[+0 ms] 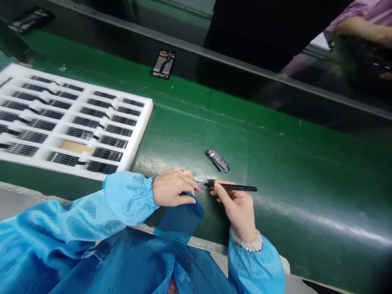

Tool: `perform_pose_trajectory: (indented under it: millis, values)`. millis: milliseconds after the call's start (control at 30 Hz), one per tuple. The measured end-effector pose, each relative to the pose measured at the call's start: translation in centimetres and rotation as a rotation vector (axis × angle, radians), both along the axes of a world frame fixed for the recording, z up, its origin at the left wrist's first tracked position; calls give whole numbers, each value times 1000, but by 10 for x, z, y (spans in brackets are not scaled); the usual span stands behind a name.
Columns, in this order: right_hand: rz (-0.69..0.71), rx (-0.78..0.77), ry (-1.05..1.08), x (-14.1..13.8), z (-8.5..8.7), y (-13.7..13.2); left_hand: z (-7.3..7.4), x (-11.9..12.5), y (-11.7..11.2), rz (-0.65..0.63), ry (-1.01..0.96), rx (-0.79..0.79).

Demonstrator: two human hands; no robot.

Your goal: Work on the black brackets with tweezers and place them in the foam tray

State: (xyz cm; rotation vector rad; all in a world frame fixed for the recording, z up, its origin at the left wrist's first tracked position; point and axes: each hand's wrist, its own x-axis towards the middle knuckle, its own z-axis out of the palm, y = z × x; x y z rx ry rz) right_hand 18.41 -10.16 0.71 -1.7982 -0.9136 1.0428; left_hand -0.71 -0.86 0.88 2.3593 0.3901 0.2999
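Observation:
My left hand is closed in a pinch on a small dark part just above the green belt, with a blue perforated sheet tucked under its palm. My right hand grips black tweezers whose tips meet that small part. Both wrists come out of blue smock sleeves, and the right one wears a bead bracelet. A second small black module lies on the belt a little beyond my hands.
A white foam tray holding several black flex parts sits on the belt at the left. A phone frame lies on the dark strip behind. Another person's arm in a purple sleeve shows at top right.

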Motion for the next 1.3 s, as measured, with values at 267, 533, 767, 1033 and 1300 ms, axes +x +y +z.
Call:
perform_pose_trajectory:
  millis: [267, 533, 767, 1033, 1300]
  values:
    - [-2, 18, -21, 0, -1, 0, 1, 0, -1, -3, 17, -11]
    - [10, 26, -29, 0, -1, -1, 2, 0, 0, -4, 41, -32]
    - [45, 68, -133, -2, -3, -5, 1, 0, 0, -3, 31, -24]
    - [89, 267, -394, -12, -3, -17, 2, 0, 0, -6, 39, -29]
    - [124, 260, -359, -6, -6, -19, 1, -1, 0, -3, 48, -34]
